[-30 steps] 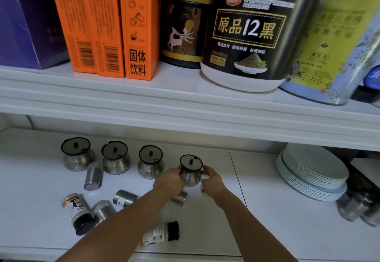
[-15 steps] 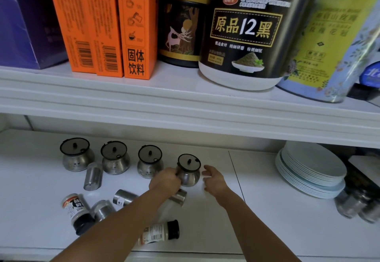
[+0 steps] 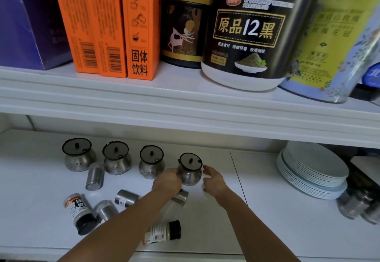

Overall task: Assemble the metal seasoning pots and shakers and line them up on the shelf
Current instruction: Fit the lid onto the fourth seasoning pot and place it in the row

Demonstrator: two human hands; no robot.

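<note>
Four metal seasoning pots with dark lids stand in a row at the back of the lower shelf (image 3: pixel 257 210): the first pot (image 3: pixel 79 155), the second pot (image 3: pixel 116 158), the third pot (image 3: pixel 151 162) and the fourth pot (image 3: pixel 190 169). My left hand (image 3: pixel 167 181) holds the fourth pot by its left side. My right hand (image 3: pixel 212 181) hovers just right of that pot, fingers apart, not touching it. One metal shaker (image 3: pixel 95 176) stands upright. Two more shakers (image 3: pixel 125 198) (image 3: pixel 104 210) lie on their sides, and another shaker (image 3: pixel 181 197) is partly hidden under my left wrist.
Two black-capped spice bottles (image 3: pixel 79 212) (image 3: pixel 162 233) lie near the front edge. A stack of pale plates (image 3: pixel 312 171) sits at the right, with glass jars (image 3: pixel 357 206) beside it. The upper shelf (image 3: pixel 185 101) overhangs, carrying orange boxes (image 3: pixel 107 25) and large tins (image 3: pixel 253 33).
My right hand has come off the fourth pot and drawn a little to the right. My left hand stays on the pot, which stands in the same spot.
</note>
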